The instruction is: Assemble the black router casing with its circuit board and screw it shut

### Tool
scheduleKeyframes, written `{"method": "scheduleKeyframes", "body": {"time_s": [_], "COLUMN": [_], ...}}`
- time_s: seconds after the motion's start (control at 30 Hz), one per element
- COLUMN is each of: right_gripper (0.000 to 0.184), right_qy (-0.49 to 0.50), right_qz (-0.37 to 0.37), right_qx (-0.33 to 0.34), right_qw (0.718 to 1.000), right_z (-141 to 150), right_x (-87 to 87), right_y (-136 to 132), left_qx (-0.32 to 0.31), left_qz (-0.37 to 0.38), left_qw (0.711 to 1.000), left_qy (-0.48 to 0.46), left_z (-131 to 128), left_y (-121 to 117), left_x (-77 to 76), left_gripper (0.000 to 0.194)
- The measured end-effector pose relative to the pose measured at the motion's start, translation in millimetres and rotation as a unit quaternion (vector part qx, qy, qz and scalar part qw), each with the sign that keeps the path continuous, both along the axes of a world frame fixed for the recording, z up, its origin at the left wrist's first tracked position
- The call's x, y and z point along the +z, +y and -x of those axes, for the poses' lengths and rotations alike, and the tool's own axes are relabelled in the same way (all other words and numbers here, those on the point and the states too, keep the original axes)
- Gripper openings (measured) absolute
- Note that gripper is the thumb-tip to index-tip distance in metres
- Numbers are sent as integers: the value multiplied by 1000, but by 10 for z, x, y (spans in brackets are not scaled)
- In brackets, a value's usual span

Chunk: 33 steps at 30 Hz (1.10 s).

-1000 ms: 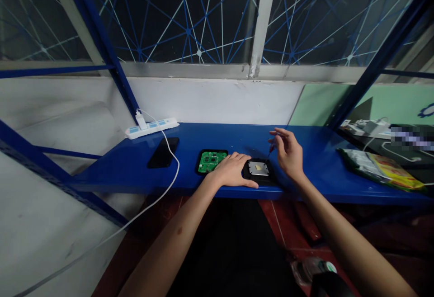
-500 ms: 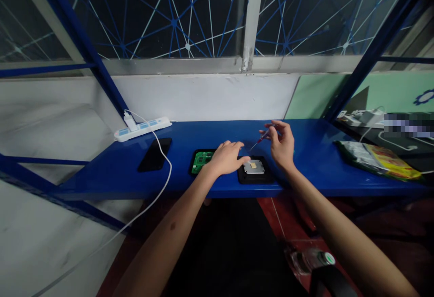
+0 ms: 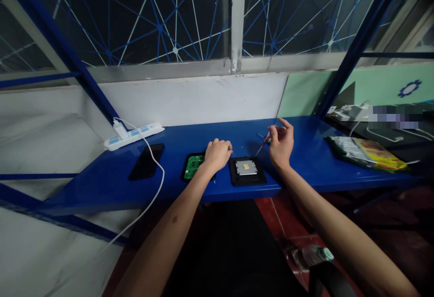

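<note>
On the blue shelf (image 3: 190, 188) lie two black case halves side by side. The left one holds a green circuit board (image 3: 191, 167); the right one (image 3: 247, 172) carries a square metal plate. My left hand (image 3: 217, 153) rests between them with its fingers curled, partly over the green board's case. My right hand (image 3: 280, 143) hovers just right of and behind the metal-plate half, pinching a thin screwdriver with a red handle (image 3: 264, 142) whose tip points down and left.
A white power strip (image 3: 133, 135) with a plugged charger and white cable sits at the back left, a black phone (image 3: 146, 167) beside it. A yellow-green packet (image 3: 368, 153) lies at the right. A bottle (image 3: 307, 257) stands on the floor below.
My left hand slid off the metal-plate case toward the green board and curled its fingers. My right hand stayed behind the case with the screwdriver. The view shifted rightward.
</note>
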State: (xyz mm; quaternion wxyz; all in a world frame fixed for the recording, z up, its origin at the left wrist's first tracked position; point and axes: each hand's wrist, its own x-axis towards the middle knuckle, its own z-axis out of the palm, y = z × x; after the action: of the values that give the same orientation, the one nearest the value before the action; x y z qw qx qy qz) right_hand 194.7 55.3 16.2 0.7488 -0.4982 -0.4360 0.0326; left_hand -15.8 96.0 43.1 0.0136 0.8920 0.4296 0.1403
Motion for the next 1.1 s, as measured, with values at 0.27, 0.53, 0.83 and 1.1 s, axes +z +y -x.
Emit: {"method": "scheduleKeyframes", "body": {"time_s": [0.27,0.53,0.83,1.1], "right_gripper": [28,24,21,26], "right_qy": [-109,-169,-171,-138], "right_qz": [-11,-37,-52,-29], "right_qx": [2,15,6,87], "right_qw": [994,985,984,986], "right_z": [144,175,174,221], "right_x": [-53,-91,-60,-40], "right_y": [-289,-288,-320,-372], "left_qx": [-40,-93,-102,-89], "left_qz": [-9,-13,20,27], "left_qw": [999,996,994,996], "left_qy": [-9,3,20,17], "left_z": [136,247,260,241], "left_y": [-219,-593,-612,-635], "left_x": [0,-222,-208,-210], "left_gripper": [28,77,86,87]}}
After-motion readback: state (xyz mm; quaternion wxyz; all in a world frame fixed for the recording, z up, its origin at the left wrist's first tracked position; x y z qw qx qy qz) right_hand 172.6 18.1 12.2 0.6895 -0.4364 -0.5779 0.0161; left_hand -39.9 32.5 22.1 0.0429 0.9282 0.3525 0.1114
